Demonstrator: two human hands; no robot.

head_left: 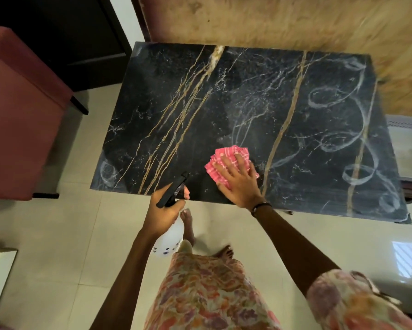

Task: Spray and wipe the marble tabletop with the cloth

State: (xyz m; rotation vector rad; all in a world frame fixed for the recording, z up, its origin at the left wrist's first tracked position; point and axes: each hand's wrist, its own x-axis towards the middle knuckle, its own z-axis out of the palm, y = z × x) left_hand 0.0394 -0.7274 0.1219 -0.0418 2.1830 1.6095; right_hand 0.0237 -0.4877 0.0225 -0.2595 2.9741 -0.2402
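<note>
Marble tabletop [176, 120] black with gold veins, pink cloth [220, 160] near its front edge, right hand [237, 181] flat on cloth, fingers spread, left hand [163, 211] gripping spray bottle [169, 236] just off that edge, swirly wipe streaks [343, 139] right of cloth

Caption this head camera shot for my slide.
Right hand presses pink cloth on black marble tabletop; left hand holds spray bottle.

Dim, soft blur, wide-angle edge distortion
</note>
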